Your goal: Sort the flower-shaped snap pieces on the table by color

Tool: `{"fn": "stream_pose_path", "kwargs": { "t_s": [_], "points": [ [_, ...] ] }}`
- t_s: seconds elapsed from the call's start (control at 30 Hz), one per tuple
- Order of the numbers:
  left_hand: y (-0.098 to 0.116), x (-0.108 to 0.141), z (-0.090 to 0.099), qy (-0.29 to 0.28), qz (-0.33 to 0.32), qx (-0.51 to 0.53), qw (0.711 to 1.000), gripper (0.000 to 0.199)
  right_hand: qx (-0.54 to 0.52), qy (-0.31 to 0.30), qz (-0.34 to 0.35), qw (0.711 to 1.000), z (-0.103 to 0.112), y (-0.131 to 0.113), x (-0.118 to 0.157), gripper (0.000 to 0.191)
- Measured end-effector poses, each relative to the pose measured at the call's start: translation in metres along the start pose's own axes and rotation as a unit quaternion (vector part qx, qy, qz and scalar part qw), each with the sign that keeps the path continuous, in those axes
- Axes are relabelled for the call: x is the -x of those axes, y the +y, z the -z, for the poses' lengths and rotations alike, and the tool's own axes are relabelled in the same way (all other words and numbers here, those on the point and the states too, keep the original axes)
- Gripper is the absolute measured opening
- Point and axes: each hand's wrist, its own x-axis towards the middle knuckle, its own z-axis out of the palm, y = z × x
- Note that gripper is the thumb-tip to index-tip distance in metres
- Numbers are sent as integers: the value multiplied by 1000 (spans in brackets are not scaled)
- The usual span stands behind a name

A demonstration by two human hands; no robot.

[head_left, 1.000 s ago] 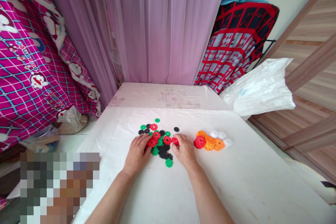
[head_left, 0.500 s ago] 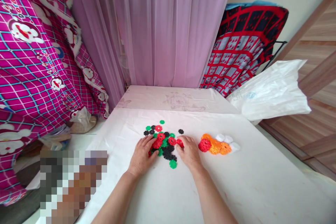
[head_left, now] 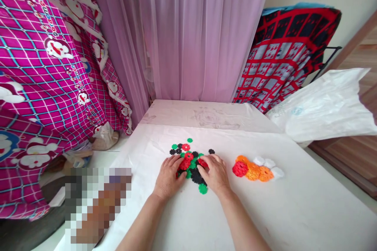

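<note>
A loose pile of plastic snowflake discs in red, green and black lies between my hands on the white-covered table. My left hand rests at the pile's left side, thumb apart from the fingers, fingertips beside the red discs. On the opposite side, my right hand curls over the pile, with a red disc between its thumb and fingers. Black discs lie in the middle, partly under the right hand. One green disc sits at the near edge.
Right of my right hand lies a group of orange discs, with a red stack and white discs beside it. A white plastic bag stands at the table's right edge. A purple curtain hangs behind.
The view has swung a little to the left, so everything appears farther right. My right hand has moved slightly leftward over the pile, covering more red discs. My left hand stays in place.
</note>
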Motion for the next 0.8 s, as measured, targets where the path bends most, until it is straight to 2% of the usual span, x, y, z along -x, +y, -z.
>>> {"fn": "stream_pose_path", "kwargs": {
  "t_s": [0.2,0.47,0.6,0.73,0.8],
  "points": [
    [2,0,2,-7,4,3,1000,47,-5,0,-5,1000,-1,3,0,27],
    [1,0,2,-7,2,11,1000,50,-10,4,-8,1000,-3,4,2,21],
    [0,0,1,-4,1,12,1000,49,-13,49,-13,999,-6,7,2,27],
    [-1,-1,0,-3,0,12,1000,48,1,107,-38,994,-1,16,3,30],
    [-1,-1,0,-5,-1,13,1000,48,22,116,-46,992,2,22,5,30]
  ]
}}
